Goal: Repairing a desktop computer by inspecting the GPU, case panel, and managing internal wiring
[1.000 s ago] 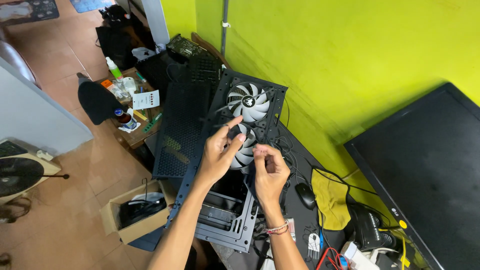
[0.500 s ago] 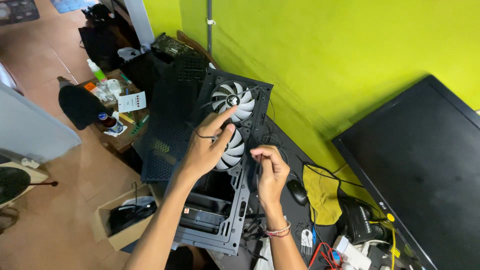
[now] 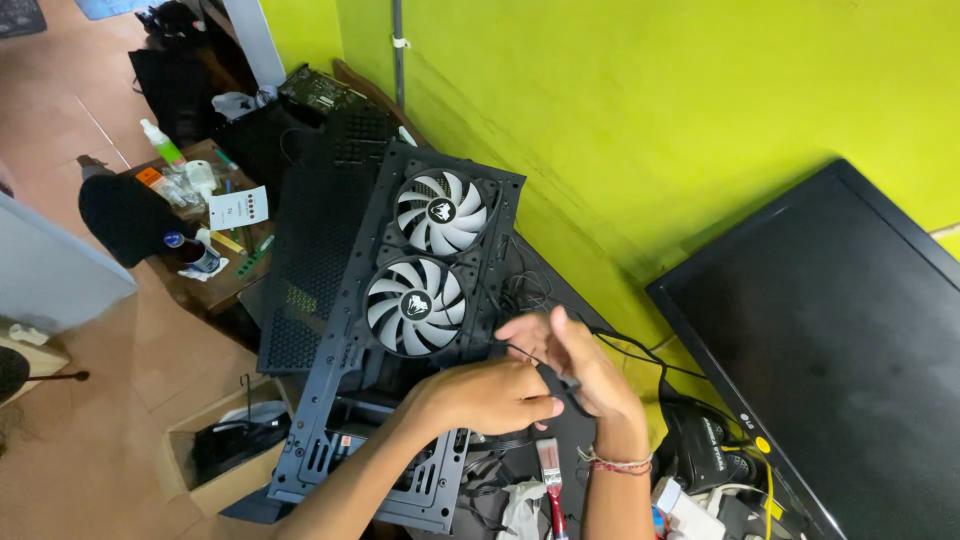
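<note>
Beside two white case fans in a black computer case, left hand and right hand pinch a thin black cable together; a paintbrush lies below.

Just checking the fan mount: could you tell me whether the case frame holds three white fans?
No, the case frame carries only two white fans, one above the other.

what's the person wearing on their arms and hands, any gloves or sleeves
No gloves and no sleeves in view: both forearms are bare as far as the frame shows. The left hand wears nothing visible. The right hand has a thin braided thread bracelet in red and pale strands around the wrist. No rings or watch are visible.
</note>
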